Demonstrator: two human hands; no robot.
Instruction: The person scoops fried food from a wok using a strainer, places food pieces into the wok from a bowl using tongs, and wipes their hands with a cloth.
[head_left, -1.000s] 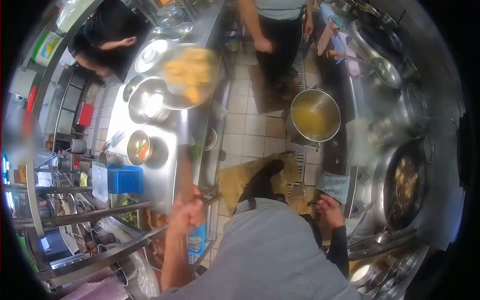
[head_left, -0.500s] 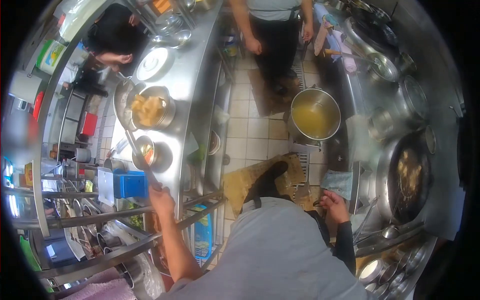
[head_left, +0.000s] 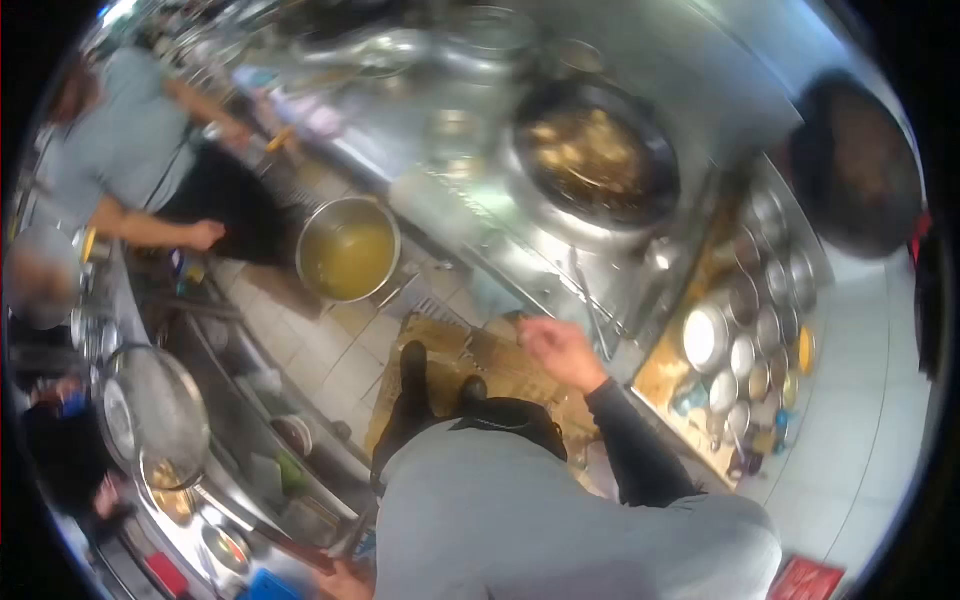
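The left hand (head_left: 345,582), at the bottom edge, is wrapped around the brown wooden handle (head_left: 288,545) of a round wire-mesh strainer (head_left: 157,410), which lies at the left of the frame. The right hand (head_left: 562,352), right of centre, has its fingers curled; whether they pinch anything cannot be told. Beneath the strainer's lower rim in view sits a steel bowl of golden-brown pieces (head_left: 172,500); contact between them cannot be judged. Beyond, left of centre, stands a deep steel pot (head_left: 350,211) of yellow liquid; upper right, a black round wok (head_left: 652,135) holds browned pieces in dark liquid. Likely hazards: a swing of the long handle, gripped far from the mesh, could knock the bowl; drips from wet mesh could make the floor tiles (head_left: 335,345) slippery.
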